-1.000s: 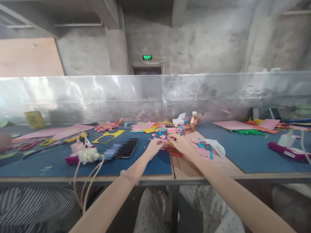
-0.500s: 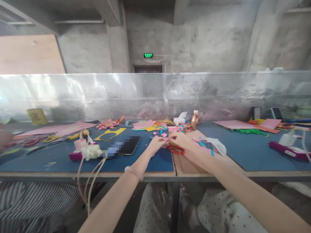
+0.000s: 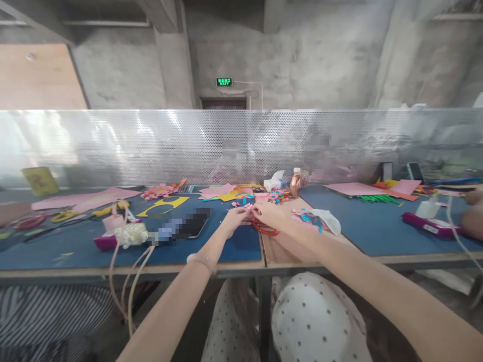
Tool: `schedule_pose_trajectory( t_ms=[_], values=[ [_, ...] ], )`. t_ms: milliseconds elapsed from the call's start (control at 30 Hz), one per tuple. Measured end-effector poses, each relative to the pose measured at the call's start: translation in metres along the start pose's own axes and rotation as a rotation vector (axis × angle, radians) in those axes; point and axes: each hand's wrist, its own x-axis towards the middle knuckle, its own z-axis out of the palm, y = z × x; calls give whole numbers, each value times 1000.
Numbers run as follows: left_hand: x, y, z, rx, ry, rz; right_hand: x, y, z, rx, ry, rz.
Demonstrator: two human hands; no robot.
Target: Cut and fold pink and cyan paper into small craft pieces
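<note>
My left hand (image 3: pixel 237 219) and my right hand (image 3: pixel 267 213) meet over the seam of the tabletop, fingers pinched together around a small pink paper piece (image 3: pixel 249 207). Its shape is mostly covered by my fingers. Just below my right hand lie scissors with red handles (image 3: pixel 268 231), their blades hidden. Small pink paper bits (image 3: pixel 236 204) rest beyond my fingertips. To the right are pink and blue paper scraps (image 3: pixel 307 219) beside a white crumpled piece (image 3: pixel 328 220).
A phone (image 3: pixel 198 222) and a glue gun (image 3: pixel 106 243) with cords lie left. Behind my hands are a tissue pack (image 3: pixel 275 182), a bottle (image 3: pixel 296 182) and a paper flower (image 3: pixel 160 191). A perforated metal screen (image 3: pixel 181 146) borders the back. Another person's hand (image 3: pixel 473 213) shows at far right.
The view has shifted slightly to the right. My fingers have moved closer together over the pink paper piece. My right knee has risen, and another person's hand has appeared at the right edge.
</note>
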Motion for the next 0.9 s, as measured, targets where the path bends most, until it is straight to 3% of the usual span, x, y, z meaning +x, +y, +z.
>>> schedule_pose_trajectory(
  t_ms=[200, 400, 900],
  values=[
    [5, 0, 0, 15, 8, -5, 4, 6, 14, 24, 84, 43],
    [8, -1, 0, 68, 16, -25, 14, 12, 15, 152, 106, 41],
    [10, -3, -2, 125, -9, 2, 0, 18, 20, 269, 142, 59]
  ],
)
